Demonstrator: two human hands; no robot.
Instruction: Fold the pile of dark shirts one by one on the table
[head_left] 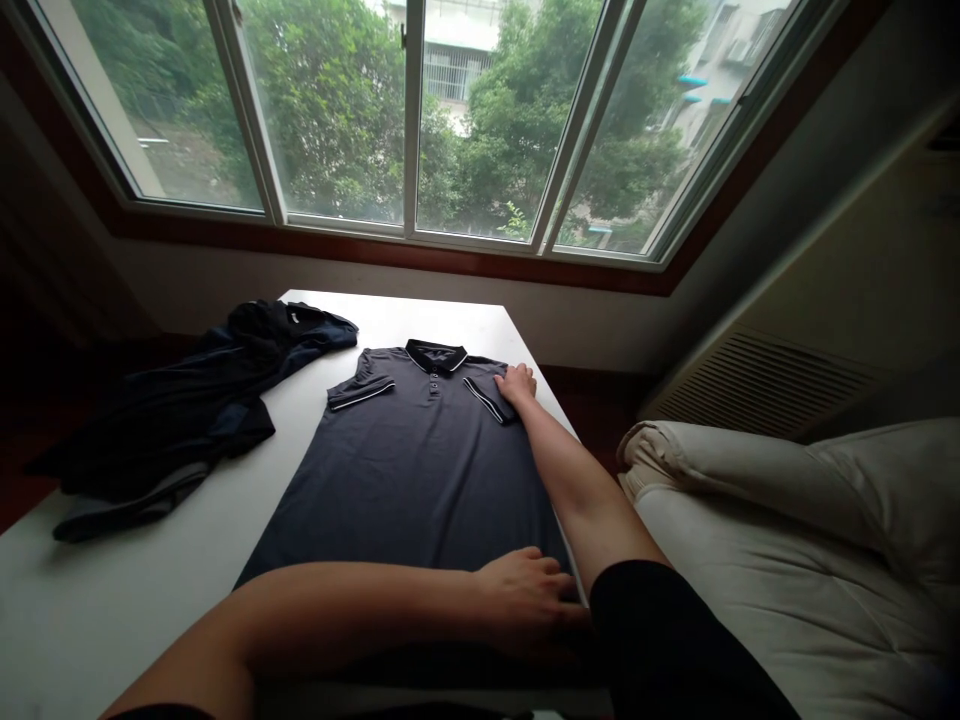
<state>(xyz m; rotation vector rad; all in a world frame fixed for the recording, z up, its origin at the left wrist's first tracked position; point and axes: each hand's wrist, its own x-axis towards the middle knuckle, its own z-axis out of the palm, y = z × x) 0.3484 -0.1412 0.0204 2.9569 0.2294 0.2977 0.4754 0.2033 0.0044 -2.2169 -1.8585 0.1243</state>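
Note:
A dark grey polo shirt (431, 470) lies spread front side up, its black collar at the far end and white piping along collar and sleeve cuffs. Both short sleeves are turned inward over the front. At the shirt's right shoulder edge, my right hand (517, 382) has its fingers bent and closed on the fabric. My left arm crosses over the lower part of the shirt, and my left hand (529, 595) grips its right side edge low down; those fingertips are partly lost in shadow. The hem is mostly hidden behind my left forearm and in darkness.
The shirt rests on a white table (262, 450). A heap of dark clothes (202, 390) hangs over the table's left edge. To the right is a beige padded cushion or bedding (772, 520), with a vented panel (757, 380) behind. A window (412, 120) stands beyond.

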